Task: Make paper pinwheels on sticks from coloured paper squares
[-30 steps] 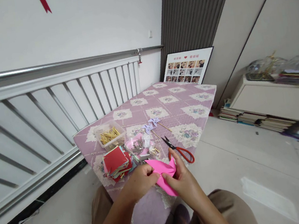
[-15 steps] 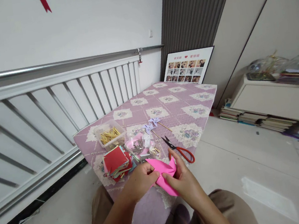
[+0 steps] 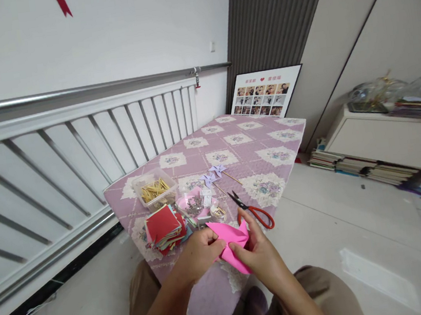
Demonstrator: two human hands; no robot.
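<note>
A bright pink paper pinwheel (image 3: 228, 233), with corners folded toward its middle, is held above the near end of the table. My left hand (image 3: 203, 251) pinches its left side between thumb and fingers. On the other side my right hand (image 3: 255, 247) grips it, thumb near the centre and fingers behind. Just beyond the right hand lie scissors with red handles (image 3: 257, 214), blades slightly apart. Two finished lilac pinwheels on sticks (image 3: 213, 176) rest farther back. A stack of coloured paper squares (image 3: 163, 225), red on top, sits left of the hands.
A clear plastic box (image 3: 156, 189) holds several thin wooden sticks. Beside it is a pink tray (image 3: 193, 204) of small metal pieces, and a small round container (image 3: 218, 212). The flowered tablecloth (image 3: 226, 156) covers the table, which stands against a white radiator (image 3: 143, 120).
Almost nothing differs; both hands keep their hold on the pink paper, which has shifted very slightly.
</note>
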